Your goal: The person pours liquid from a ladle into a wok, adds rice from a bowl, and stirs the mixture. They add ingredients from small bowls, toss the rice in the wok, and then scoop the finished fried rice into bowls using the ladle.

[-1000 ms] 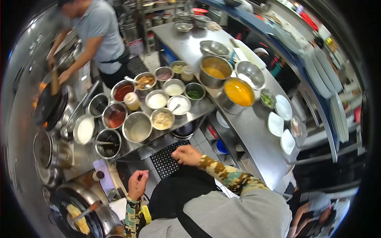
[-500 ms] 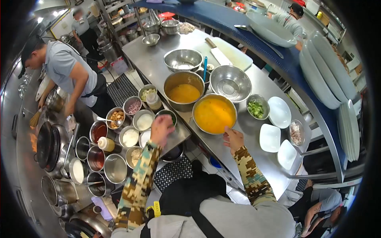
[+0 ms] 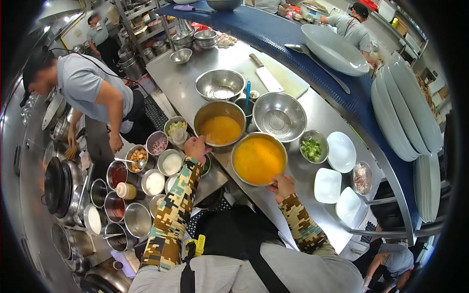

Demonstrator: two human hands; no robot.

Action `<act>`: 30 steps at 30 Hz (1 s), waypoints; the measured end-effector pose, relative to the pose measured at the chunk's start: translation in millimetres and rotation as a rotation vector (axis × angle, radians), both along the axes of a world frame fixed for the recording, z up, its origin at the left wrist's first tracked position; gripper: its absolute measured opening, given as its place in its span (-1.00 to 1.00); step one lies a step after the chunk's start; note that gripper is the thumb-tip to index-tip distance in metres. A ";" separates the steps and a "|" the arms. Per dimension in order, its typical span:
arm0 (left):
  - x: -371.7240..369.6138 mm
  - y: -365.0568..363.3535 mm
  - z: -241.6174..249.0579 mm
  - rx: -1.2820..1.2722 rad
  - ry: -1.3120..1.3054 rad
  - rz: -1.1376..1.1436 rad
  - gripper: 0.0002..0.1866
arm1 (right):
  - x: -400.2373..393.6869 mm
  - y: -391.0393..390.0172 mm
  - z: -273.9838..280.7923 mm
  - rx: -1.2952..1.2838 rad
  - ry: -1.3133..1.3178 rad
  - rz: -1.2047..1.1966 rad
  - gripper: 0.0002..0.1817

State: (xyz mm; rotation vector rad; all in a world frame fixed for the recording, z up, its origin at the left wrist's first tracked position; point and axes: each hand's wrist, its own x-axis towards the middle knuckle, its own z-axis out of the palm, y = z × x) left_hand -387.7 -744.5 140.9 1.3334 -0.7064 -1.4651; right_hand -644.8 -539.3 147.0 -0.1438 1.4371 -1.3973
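Note:
My right hand [image 3: 282, 188] pinches the near rim of a round metal bowl [image 3: 259, 159] filled with smooth orange-yellow liquid. My left hand [image 3: 196, 149] is closed at the near left rim of a deeper metal pot [image 3: 220, 123], which holds a lower level of similar liquid; its fingertips are partly hidden. Both vessels stand side by side on the steel counter. Just behind my left hand is a capped squeeze bottle [image 3: 180, 137]. A perforated colander [image 3: 279, 117] sits beyond the bowl, and a blue-handled utensil [image 3: 247, 91] stands in a container beside the pot.
Several ingredient containers, including white-filled tubs [image 3: 172, 163], crowd my left. Chopped greens [image 3: 311, 148] and white dishes [image 3: 328, 185] are at right. A knife [image 3: 267, 77] lies on a cutting board [image 3: 293, 83]. A co-worker [image 3: 93, 93] stands at the stove; plates [image 3: 398, 110] line the raised shelf.
My left hand has moved forward from above the containers to the pot's rim. The fingers of my right hand have closed more fully on the bowl's rim. The view has shifted slightly.

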 end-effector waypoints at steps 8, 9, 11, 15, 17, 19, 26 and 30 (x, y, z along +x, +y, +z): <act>25.7 -3.2 73.6 -0.138 0.124 -0.038 -0.85 | -19.0 20.9 29.8 0.052 0.070 0.050 -0.82; 30.1 0.2 94.9 -0.155 0.146 -0.059 -0.85 | -18.9 21.6 36.7 0.064 0.082 0.053 -0.83; 43.3 -6.5 102.7 -0.193 0.143 -0.117 -0.83 | -19.2 18.4 40.0 0.075 0.096 0.059 -0.86; 69.4 -5.9 141.0 -0.155 0.131 -0.092 -0.84 | -12.3 -0.2 56.8 0.044 0.082 0.102 -0.90; 82.7 -3.0 157.3 -0.169 0.128 -0.108 -0.84 | 0.8 -17.7 65.0 0.011 0.056 0.111 -0.90; 98.4 -3.1 166.2 -0.187 0.149 -0.133 -0.83 | 12.1 -39.0 63.2 -0.018 0.028 0.141 -0.91; 133.1 30.7 201.5 -0.236 0.076 0.004 -0.82 | 50.2 -125.1 33.1 -0.103 -0.017 0.219 -0.95; 150.3 57.1 207.0 -0.242 0.054 0.018 -0.80 | 62.2 -168.9 -5.3 -0.094 -0.029 0.242 -0.91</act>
